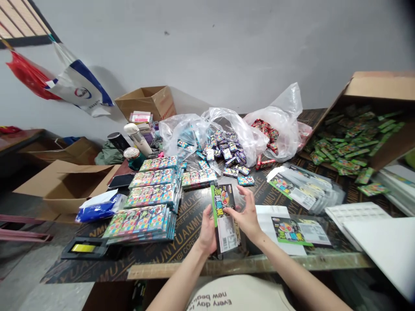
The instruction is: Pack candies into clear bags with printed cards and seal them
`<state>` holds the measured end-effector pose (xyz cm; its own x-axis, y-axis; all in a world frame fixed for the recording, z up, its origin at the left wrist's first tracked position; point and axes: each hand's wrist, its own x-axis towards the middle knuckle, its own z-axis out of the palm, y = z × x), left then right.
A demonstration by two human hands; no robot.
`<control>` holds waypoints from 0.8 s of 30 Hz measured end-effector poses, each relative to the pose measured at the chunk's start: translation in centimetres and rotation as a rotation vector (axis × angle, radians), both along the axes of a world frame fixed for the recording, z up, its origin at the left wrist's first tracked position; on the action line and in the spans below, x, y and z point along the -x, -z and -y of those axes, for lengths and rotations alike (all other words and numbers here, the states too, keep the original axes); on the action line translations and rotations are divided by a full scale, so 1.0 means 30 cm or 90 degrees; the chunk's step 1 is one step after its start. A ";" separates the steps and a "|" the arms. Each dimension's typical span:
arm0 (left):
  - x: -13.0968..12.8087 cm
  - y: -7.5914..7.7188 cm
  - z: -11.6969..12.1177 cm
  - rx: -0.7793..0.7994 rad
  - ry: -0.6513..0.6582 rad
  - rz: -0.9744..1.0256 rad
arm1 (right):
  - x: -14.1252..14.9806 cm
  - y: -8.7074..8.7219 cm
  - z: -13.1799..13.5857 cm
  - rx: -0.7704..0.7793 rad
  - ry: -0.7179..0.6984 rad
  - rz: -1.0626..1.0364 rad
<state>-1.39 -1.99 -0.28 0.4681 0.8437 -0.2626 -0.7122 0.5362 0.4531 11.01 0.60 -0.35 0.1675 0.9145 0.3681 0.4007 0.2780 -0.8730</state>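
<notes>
My left hand point(206, 231) grips the lower left edge of a clear plastic pack with a green and black printed card point(223, 216), held upright above the dark table point(194, 211). My right hand point(247, 214) is closed on the pack's right side, fingers curled at its top edge. Another flat pack with the same card point(293, 231) lies just right of my hands, on white sheets point(270, 214).
Stacks of filled colourful packs point(147, 203) stand to the left. Clear bags of small sweets point(223, 138) sit behind, a cardboard box of green packets point(356, 138) at right, empty packs point(304, 185) and white sheets point(382, 242) near it. Open cartons point(71, 181) and a tape dispenser point(86, 248) lie left.
</notes>
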 end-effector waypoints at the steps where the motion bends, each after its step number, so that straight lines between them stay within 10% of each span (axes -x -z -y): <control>1: 0.002 0.002 0.006 0.008 0.007 0.004 | 0.006 -0.010 0.000 0.009 -0.008 0.001; 19: 0.027 -0.008 0.045 0.055 -0.062 0.057 | 0.050 -0.083 0.033 -0.102 0.009 0.203; 24: 0.071 0.019 0.053 -0.010 0.063 -0.015 | 0.014 -0.109 0.008 -0.066 -0.062 0.224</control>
<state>-3.52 -3.58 -0.85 0.5437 0.7975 -0.2615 -0.6452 0.5964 0.4776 10.59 0.35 2.91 -0.0713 0.8747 0.4794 0.6384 0.4093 -0.6518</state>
